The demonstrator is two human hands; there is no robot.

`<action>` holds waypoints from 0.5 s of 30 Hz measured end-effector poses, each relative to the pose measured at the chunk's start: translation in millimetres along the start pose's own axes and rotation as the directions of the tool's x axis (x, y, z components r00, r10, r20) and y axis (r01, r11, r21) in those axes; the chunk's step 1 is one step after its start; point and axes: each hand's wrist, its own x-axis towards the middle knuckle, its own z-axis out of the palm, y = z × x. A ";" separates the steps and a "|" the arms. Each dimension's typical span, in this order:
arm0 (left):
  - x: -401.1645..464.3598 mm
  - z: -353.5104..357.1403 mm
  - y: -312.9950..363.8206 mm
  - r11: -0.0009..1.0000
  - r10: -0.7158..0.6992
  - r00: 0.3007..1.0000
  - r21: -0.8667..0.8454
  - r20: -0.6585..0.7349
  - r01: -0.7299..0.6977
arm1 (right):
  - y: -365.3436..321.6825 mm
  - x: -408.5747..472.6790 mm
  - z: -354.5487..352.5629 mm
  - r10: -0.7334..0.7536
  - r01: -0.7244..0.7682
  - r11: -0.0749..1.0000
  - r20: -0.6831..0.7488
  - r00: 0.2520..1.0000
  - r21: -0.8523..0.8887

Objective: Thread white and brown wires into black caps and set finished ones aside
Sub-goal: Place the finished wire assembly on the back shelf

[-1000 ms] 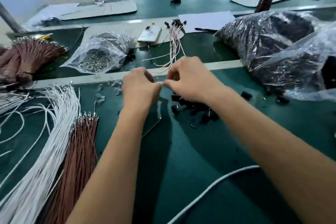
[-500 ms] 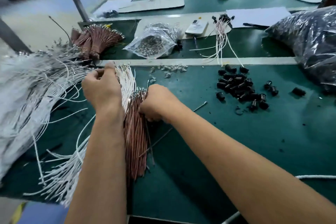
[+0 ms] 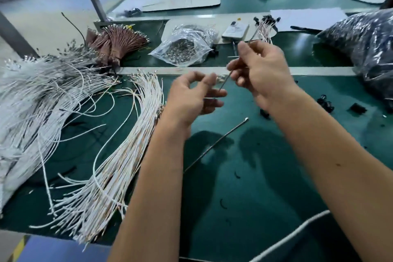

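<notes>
While right hand (image 3: pixel 260 72) pinches a wire (image 3: pixel 228 76), blurred left hand (image 3: pixel 191 95) seems half-open.

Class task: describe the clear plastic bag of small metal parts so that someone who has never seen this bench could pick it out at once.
Find the pale strip crossing the green bench beyond the hands. Just past it lies the clear bag, between the brown wire bundle and a white phone. It alone is transparent and shows silvery metal pieces; the bags at the right look black.

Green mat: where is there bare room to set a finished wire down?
Barest is the near mat between the forearms, bordered by the white wire fan on the left and holding only a loose wire and scraps. Crowded: the whole left side, and by the black caps and black bags at right.
</notes>
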 end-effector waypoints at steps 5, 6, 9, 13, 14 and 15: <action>4.0 61.4 -12.0 0.992 -0.059 0.991 -0.101 0.120 0.071 | 1.3 -2.2 -56.9 -0.062 0.073 0.996 -0.214 0.975 0.045; 5.1 71.1 -14.6 0.987 -0.064 0.992 -0.139 0.112 0.079 | 4.0 -5.2 -65.4 -0.040 0.054 0.996 -0.198 0.979 0.068; 8.7 92.1 -24.1 0.986 -0.026 0.998 -0.166 0.053 0.035 | 13.1 -17.9 -82.6 0.082 -0.077 0.995 -0.087 0.993 0.061; 10.0 96.3 -38.3 0.990 0.075 0.997 -0.125 0.020 -0.072 | 24.5 -27.3 -93.8 0.091 -0.085 0.993 -0.073 0.993 0.083; 10.4 93.2 -41.3 0.988 0.109 0.994 -0.108 0.013 -0.107 | 25.7 -28.1 -95.2 0.064 -0.054 0.993 -0.089 0.994 0.107; 11.2 90.2 -44.6 0.987 0.141 0.990 -0.080 0.004 -0.140 | 27.3 -28.9 -97.6 0.035 -0.019 0.991 -0.113 0.993 0.132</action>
